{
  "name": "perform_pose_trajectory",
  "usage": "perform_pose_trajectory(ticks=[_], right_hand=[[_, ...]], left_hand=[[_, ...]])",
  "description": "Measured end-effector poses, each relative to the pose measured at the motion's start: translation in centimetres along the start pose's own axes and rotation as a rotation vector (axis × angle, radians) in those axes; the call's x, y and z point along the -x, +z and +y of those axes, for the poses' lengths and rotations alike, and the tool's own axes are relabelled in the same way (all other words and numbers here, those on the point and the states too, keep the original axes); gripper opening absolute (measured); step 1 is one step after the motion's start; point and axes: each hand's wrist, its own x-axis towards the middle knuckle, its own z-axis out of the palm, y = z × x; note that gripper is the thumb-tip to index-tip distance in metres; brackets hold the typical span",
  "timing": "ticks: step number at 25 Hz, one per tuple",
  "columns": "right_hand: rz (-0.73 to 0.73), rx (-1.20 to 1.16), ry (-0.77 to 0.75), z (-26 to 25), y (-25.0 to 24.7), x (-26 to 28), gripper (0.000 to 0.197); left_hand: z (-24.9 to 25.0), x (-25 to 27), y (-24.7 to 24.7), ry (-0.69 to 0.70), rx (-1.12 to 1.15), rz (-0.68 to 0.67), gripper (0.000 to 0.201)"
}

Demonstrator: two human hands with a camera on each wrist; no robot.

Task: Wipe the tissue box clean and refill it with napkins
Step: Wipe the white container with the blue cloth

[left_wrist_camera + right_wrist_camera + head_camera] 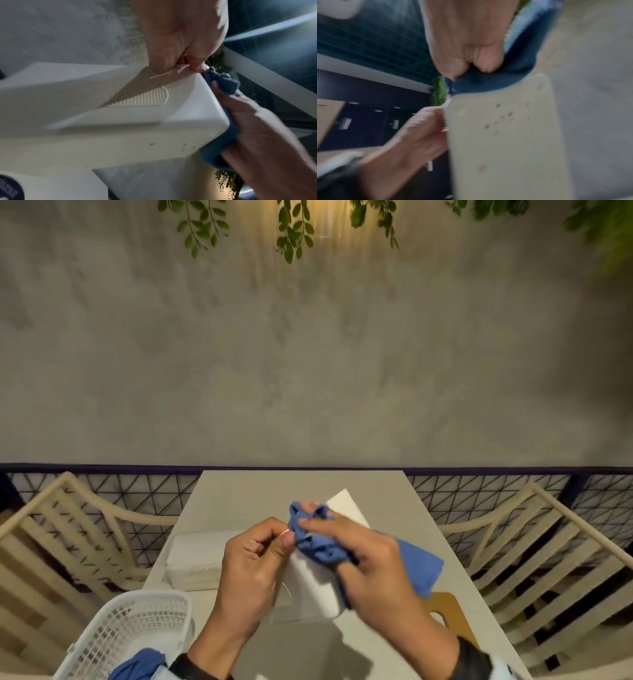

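A white plastic tissue box [315, 583] is held tilted above the table, its far end [346, 505] showing past the hands. My left hand [284, 537] pinches the box's upper edge between thumb and curled fingers. My right hand [325, 546] grips a bunched blue cloth [315, 542] and presses it against the box's side. In the left wrist view the box [154, 115] shows a dotted panel and brown specks, with the cloth [221, 83] at its corner. The blurred right wrist view shows the cloth [496, 81] on top of the speckled box [501, 135]. A stack of white napkins [195, 559] lies on the left.
A white mesh basket [137, 621] with another blue cloth [137, 662] sits at the table's [246, 491] near left corner. A tan wooden lid [452, 614] lies at the right, under my right arm. Slatted chairs [548, 559] flank the table; a grey wall is behind.
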Motion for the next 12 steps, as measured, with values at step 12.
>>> perform_pose_trajectory(ticks=[12], right_hand=[[-0.025, -0.11, 0.185, 1.0, -0.3, -0.7, 0.06]], left_hand=[[-0.6, 0.6, -0.2, -0.077, -0.051, 0.063, 0.021]])
